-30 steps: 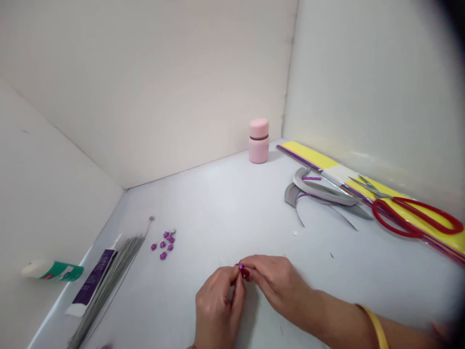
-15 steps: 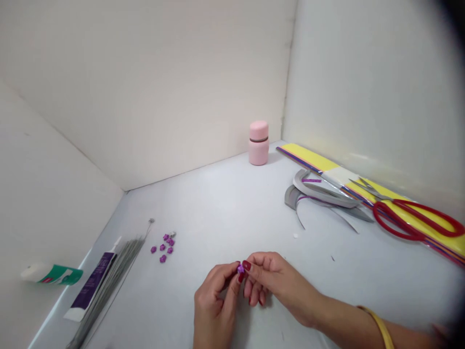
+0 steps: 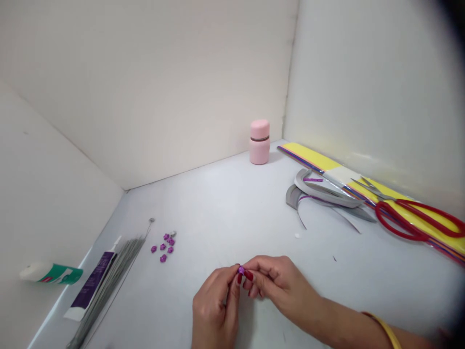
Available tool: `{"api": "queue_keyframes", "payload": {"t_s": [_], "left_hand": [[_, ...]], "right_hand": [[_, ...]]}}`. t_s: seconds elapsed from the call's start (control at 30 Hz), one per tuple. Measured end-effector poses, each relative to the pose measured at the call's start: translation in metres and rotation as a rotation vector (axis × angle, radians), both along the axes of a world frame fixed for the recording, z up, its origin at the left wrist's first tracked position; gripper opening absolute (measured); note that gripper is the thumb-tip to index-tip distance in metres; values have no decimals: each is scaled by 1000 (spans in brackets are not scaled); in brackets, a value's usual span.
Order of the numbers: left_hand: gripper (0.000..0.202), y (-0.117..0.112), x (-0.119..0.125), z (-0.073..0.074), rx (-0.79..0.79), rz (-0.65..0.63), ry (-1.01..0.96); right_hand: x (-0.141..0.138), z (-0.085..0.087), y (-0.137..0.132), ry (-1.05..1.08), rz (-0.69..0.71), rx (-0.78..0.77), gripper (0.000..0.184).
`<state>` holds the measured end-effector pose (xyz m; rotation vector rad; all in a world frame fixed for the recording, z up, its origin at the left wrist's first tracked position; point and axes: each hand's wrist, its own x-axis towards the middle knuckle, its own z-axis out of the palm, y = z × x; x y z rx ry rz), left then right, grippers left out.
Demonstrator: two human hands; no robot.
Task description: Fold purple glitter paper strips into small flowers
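Observation:
Both of my hands meet low in the middle of the white table. My left hand (image 3: 214, 305) and my right hand (image 3: 276, 286) pinch a tiny purple glittery piece (image 3: 240, 270) between their fingertips, just above the surface. The nails are painted dark red. A yellow bangle (image 3: 385, 329) sits on my right wrist. To the left of my hands lies a small cluster of several similar purple pieces (image 3: 164, 246).
A bundle of thin grey wires (image 3: 109, 286) with a purple-labelled glue tube (image 3: 90, 286) lies at the left, a green and white tube (image 3: 51, 274) beyond it. A pink jar (image 3: 259, 141) stands in the corner. Red scissors (image 3: 414, 220), yellow sheets (image 3: 316, 157) and curled grey strips (image 3: 323, 196) lie at the right.
My right hand's fingers curled in slightly and both hands dropped a little, still pinching the purple piece. Nothing else on the table moved.

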<state>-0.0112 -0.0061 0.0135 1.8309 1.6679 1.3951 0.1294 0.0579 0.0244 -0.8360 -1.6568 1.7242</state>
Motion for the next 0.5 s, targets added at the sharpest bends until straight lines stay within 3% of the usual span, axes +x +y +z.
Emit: {"api": "queue_keyframes", "payload": {"t_s": [0.23, 0.5], "left_hand": [[26, -2, -4, 2, 19, -53, -106], [28, -1, -7, 4, 38, -96, -101]], "right_hand": [[3, 2, 2, -8, 49, 78, 23], [9, 3, 2, -142, 60, 378, 24]]}}
